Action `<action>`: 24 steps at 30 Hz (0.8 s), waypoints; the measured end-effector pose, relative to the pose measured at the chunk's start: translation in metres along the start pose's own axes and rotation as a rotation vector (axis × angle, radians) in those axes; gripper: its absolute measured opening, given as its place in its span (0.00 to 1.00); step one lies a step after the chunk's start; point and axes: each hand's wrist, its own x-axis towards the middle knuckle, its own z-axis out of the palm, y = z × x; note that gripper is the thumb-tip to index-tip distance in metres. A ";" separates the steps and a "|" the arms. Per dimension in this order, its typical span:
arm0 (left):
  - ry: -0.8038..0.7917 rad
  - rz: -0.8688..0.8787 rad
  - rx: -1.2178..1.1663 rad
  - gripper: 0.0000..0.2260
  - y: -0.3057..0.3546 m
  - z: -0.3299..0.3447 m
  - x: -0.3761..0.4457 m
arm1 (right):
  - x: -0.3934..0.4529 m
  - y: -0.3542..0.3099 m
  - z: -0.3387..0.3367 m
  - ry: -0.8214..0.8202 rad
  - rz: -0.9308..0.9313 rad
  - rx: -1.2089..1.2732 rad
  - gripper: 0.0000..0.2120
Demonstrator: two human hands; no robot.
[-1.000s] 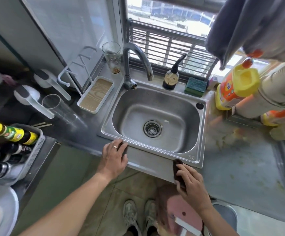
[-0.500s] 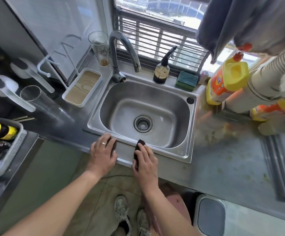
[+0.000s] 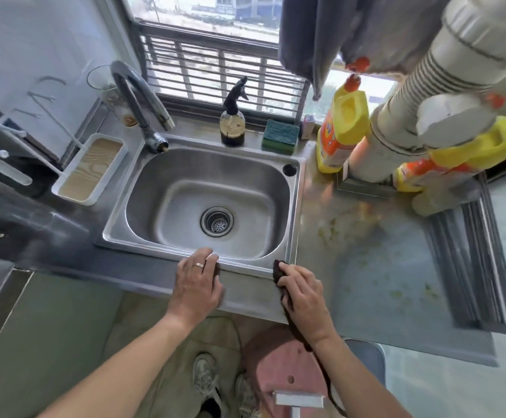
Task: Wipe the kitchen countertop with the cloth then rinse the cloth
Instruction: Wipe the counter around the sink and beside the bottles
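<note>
Two hands, cloth (image 3: 279,271) on countertop (image 3: 366,267)

Daylight is let in through a window (image 3: 215,13) set behind the steel sink (image 3: 212,203), and the opening is barred by a slatted grille (image 3: 215,73). A pale wall (image 3: 34,40) is seen left of the sink. Grey fabric (image 3: 351,28) is hung above and right of the sink. Below the sink, a tiled floor (image 3: 161,315) is shown, and a pink stool (image 3: 282,369) is placed there.
</note>
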 end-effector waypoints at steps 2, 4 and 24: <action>-0.004 0.037 0.000 0.20 0.019 0.004 0.007 | -0.008 0.010 -0.003 0.082 0.088 -0.005 0.10; -0.007 0.058 0.000 0.20 0.033 0.008 0.011 | -0.011 0.018 -0.009 0.225 0.296 0.041 0.11; 0.120 0.093 -0.073 0.18 0.067 0.042 0.023 | 0.030 0.005 -0.012 0.260 0.238 0.259 0.13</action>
